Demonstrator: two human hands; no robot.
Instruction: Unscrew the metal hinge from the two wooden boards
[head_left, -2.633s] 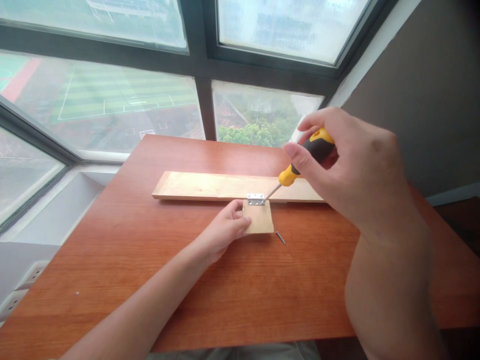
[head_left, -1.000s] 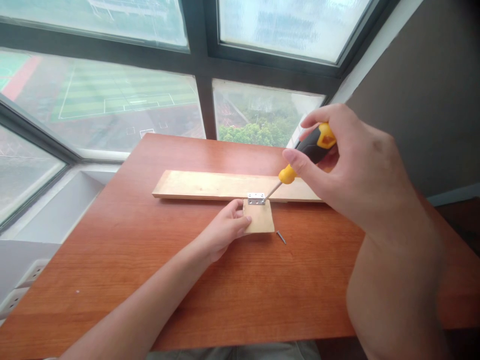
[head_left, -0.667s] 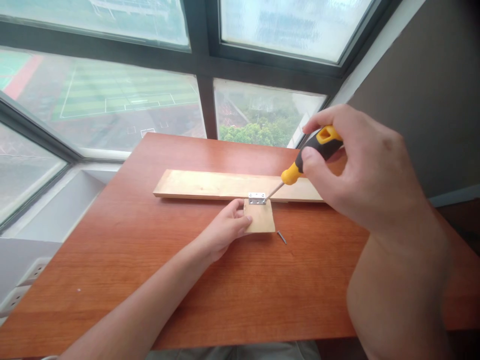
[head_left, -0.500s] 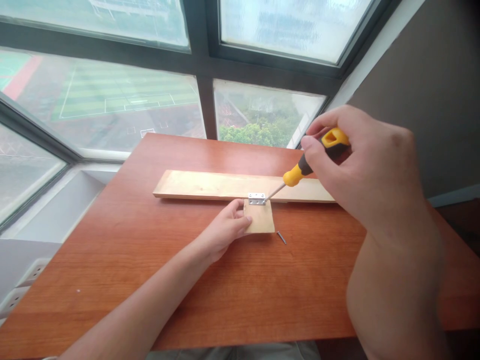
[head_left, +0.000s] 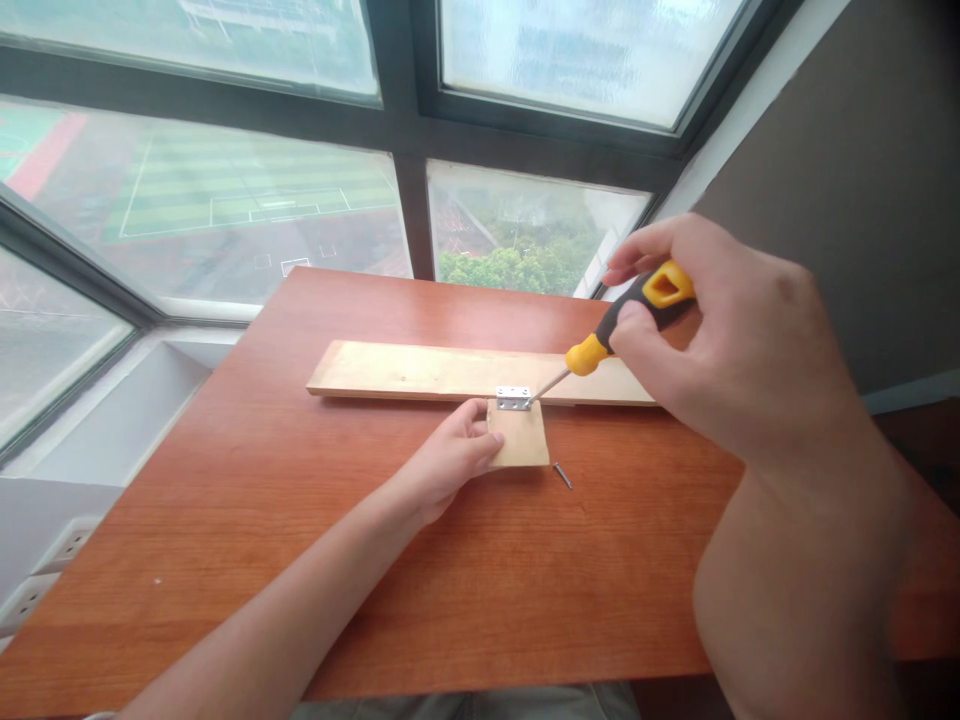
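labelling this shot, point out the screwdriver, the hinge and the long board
Screwdriver (head_left: pixel 589 354), head view: yellow front of its handle
Hinge (head_left: pixel 514 399), head view: metal middle
Long board (head_left: pixel 457 371), head view: pale top face

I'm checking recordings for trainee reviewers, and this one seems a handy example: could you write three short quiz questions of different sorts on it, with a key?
1. Multiple choice: what does the right hand hold?
A) a hammer
B) a screwdriver
C) a paintbrush

2. True or false: the left hand is gripping the long board.

3. Fill the gap: the screwdriver's tip is at the right end of the silver ____.

Key:
1. B
2. False; it holds the small board.
3. hinge
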